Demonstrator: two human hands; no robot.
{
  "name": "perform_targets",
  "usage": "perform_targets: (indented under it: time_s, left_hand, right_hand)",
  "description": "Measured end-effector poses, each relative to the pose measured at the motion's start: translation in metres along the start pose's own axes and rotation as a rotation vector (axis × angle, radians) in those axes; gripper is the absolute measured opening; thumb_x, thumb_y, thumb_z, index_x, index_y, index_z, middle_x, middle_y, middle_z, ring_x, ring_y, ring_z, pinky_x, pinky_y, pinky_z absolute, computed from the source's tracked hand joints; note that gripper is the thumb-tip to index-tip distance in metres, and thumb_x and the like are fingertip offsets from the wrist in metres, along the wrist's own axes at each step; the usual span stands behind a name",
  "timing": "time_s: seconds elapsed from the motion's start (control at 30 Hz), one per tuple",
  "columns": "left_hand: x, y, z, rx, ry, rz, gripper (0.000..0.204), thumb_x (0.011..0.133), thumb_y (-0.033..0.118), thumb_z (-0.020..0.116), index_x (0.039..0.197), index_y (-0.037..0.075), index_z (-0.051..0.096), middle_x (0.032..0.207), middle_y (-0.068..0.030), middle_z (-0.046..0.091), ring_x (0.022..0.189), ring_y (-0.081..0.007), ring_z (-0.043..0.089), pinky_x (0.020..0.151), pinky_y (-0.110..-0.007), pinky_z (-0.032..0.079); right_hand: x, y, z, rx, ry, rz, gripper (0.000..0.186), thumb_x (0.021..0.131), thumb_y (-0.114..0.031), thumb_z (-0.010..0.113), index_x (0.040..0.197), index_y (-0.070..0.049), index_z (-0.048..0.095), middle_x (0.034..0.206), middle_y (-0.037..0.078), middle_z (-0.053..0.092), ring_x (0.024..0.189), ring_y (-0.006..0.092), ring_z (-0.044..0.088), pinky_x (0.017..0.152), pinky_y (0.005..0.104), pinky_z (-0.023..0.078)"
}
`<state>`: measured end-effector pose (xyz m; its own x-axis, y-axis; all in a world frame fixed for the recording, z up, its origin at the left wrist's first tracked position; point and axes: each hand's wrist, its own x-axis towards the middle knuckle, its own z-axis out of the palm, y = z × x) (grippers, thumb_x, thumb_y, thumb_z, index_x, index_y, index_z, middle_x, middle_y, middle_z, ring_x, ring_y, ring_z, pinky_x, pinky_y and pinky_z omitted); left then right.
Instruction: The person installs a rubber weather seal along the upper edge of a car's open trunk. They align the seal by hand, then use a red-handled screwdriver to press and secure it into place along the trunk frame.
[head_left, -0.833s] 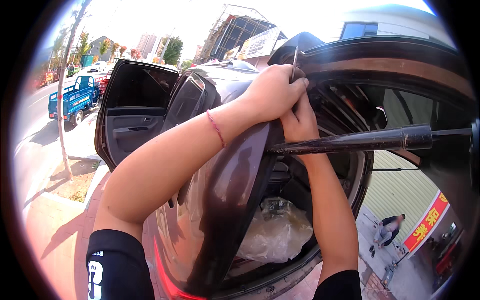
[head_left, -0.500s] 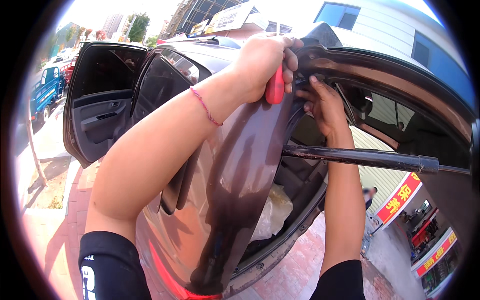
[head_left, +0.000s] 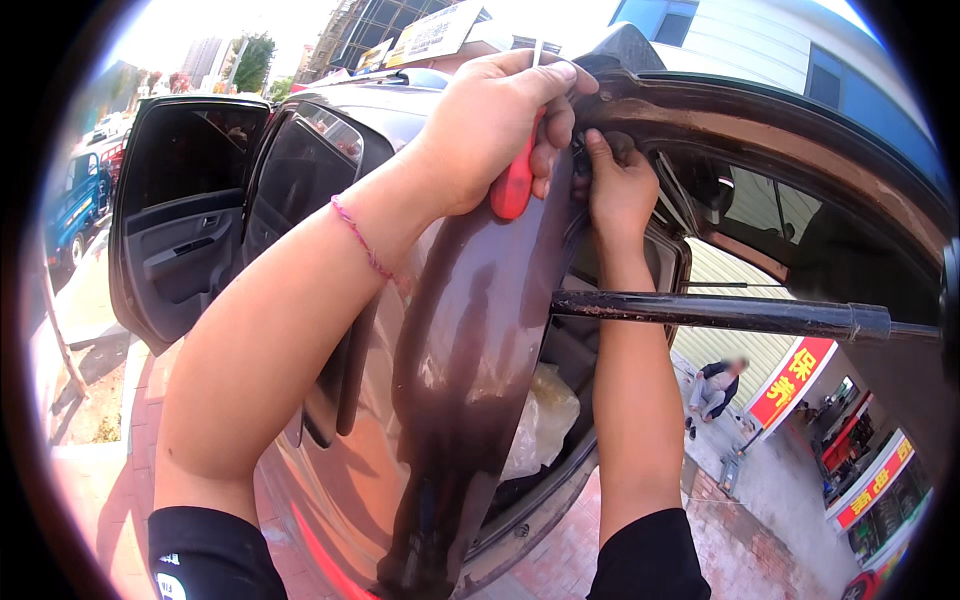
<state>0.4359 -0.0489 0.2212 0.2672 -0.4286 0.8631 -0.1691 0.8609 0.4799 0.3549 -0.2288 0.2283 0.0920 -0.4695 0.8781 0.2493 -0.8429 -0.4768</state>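
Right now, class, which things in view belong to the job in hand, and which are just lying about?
Job in hand:
Red-handled tool, in the grip of the left hand
Car body, with the right hand near its upper rear edge

Just about:
Crumpled plastic inside the car
Blue vehicle at far left
Red banner at right

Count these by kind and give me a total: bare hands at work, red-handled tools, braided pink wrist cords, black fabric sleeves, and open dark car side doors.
Bare left hand and bare right hand: 2
Red-handled tool: 1
Braided pink wrist cord: 1
Black fabric sleeves: 2
Open dark car side door: 1
Total: 7
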Motion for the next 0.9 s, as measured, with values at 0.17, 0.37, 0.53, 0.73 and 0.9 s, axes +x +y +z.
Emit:
perform_targets:
  time_s: [0.17, 0.37, 0.53, 0.73, 0.9]
  left_hand:
    - [0.0, -0.003, 0.005, 0.016, -0.029, -0.009, 0.03, 0.106, 0.025, 0.052, 0.116, -0.002, 0.062, 0.067, -0.003, 0.053, 0.047, -0.0115, 0.052, 0.043, -0.028, 0.049]
    - [-0.003, 0.004, 0.004, 0.116, 0.035, -0.014, 0.03, 0.106, 0.024, 0.051, 0.116, -0.002, 0.061, 0.066, -0.0023, 0.052, 0.046, -0.0105, 0.05, 0.042, -0.027, 0.048]
    - [-0.002, 0.004, 0.007, 0.103, 0.008, -0.012, 0.03, 0.106, 0.022, 0.048, 0.115, -0.004, 0.061, 0.065, -0.002, 0.051, 0.045, -0.0096, 0.049, 0.041, -0.027, 0.047]
    - [-0.003, 0.002, 0.006, 0.126, 0.037, 0.019, 0.029, 0.106, 0.022, 0.048, 0.112, -0.004, 0.062, 0.065, -0.0019, 0.051, 0.043, -0.0095, 0.048, 0.04, -0.026, 0.046]
    - [-0.003, 0.001, 0.005, 0.099, 0.006, 0.056, 0.028, 0.105, 0.021, 0.05, 0.112, -0.003, 0.062, 0.064, -0.0019, 0.051, 0.043, -0.0094, 0.049, 0.04, -0.026, 0.047]
  right_hand:
    - [0.005, 0.02, -0.003, -0.169, 0.092, -0.152, 0.041, 0.093, -0.036, 0.078, 0.105, 0.003, 0.071, 0.08, 0.013, 0.073, 0.061, 0.0193, 0.07, 0.057, 0.0318, 0.052]
    - [0.029, -0.007, -0.035, -0.627, -0.274, -0.084, 0.052, 0.093, -0.047, 0.074, 0.086, 0.004, 0.07, 0.069, 0.013, 0.065, 0.067, 0.0217, 0.067, 0.066, 0.0369, 0.051]
    - [0.018, 0.035, -0.024, -0.054, -0.182, -0.124, 0.048, 0.098, -0.041, 0.071, 0.087, 0.007, 0.067, 0.073, 0.012, 0.058, 0.071, 0.0213, 0.051, 0.074, 0.0354, 0.046]
    - [0.005, 0.042, 0.006, 0.122, 0.018, -0.193, 0.038, 0.101, -0.029, 0.068, 0.095, 0.008, 0.066, 0.092, 0.011, 0.063, 0.086, 0.0206, 0.056, 0.085, 0.033, 0.046]
    - [0.013, 0.042, 0.003, 0.172, -0.037, -0.195, 0.036, 0.101, -0.029, 0.067, 0.095, 0.007, 0.068, 0.089, 0.01, 0.065, 0.086, 0.0162, 0.055, 0.083, 0.0328, 0.046]
